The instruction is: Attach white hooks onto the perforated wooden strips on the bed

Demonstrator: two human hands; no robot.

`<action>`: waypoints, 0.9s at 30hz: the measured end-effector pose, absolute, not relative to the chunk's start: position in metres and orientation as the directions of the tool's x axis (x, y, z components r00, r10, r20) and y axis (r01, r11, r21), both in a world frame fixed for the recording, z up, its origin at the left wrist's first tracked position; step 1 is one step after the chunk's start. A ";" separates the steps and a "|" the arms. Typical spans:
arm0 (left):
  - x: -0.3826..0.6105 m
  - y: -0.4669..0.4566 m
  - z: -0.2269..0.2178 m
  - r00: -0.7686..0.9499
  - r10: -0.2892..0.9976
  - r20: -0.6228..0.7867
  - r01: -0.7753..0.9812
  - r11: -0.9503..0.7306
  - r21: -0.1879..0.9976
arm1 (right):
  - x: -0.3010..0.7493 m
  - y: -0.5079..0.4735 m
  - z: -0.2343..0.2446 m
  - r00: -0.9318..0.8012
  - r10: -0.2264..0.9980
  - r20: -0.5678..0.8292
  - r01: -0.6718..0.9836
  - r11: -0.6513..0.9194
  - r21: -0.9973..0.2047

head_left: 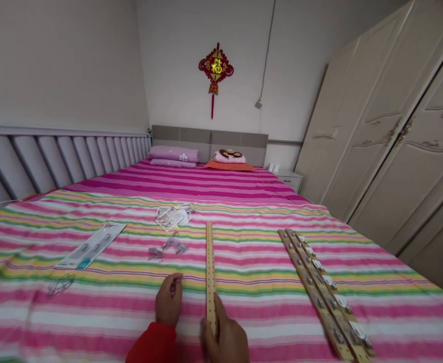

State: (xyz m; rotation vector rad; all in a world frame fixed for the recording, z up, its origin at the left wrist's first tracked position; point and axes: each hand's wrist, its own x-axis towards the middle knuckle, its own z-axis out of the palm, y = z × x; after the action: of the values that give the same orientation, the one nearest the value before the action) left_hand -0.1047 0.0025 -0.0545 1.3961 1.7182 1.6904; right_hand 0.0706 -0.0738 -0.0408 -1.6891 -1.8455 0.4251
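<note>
Straight, tan, perforated wooden strip (210,262); your right hand (229,335) grips its six-o'clock end; your left hand (169,301) curls, contents unclear.

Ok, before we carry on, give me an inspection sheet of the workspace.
Surface: striped cloth over the bed, lightly creased.
Job's things: perforated strip in the right hand; strips with shiny and white pieces lie at the right.
Clutter: flat package, white cards, small greyish pieces and thin loops, too blurred to identify.
Grip: right hand closed around the strip's near end; left hand curled beside it, contents unclear.
Cables: cord hangs down the far wall, small block at its end.
Surroundings: bed rail left, headboard ahead, wardrobe right.
</note>
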 end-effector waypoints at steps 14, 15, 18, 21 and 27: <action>-0.126 0.074 -0.032 -0.511 0.716 0.475 0.559 -0.143 0.817 | 0.093 -0.065 -0.047 0.009 0.993 0.115 0.202 0.110 -0.973; -0.126 0.075 -0.034 -0.505 0.718 0.479 0.567 -0.142 0.811 | 0.094 -0.065 -0.047 0.008 0.994 0.113 0.199 0.109 -0.974; -0.125 0.074 -0.037 -0.502 0.723 0.474 0.574 -0.132 0.808 | 0.094 -0.064 -0.046 -0.006 0.996 0.089 0.196 0.089 -0.977; -0.122 0.067 -0.035 -0.523 0.716 0.461 0.525 -0.155 0.837 | 0.094 -0.063 -0.046 -0.007 0.997 0.081 0.196 0.081 -0.977; -0.114 0.037 -0.032 -0.579 0.775 0.254 0.187 -0.177 0.966 | 0.094 -0.063 -0.043 -0.006 0.997 0.080 0.157 0.080 -0.984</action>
State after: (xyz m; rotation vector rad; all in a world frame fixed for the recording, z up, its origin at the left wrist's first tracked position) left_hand -0.1145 0.0371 -0.0321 1.1041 1.6576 1.8063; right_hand 0.0939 -0.0631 -0.0426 -1.2628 -1.3608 1.0702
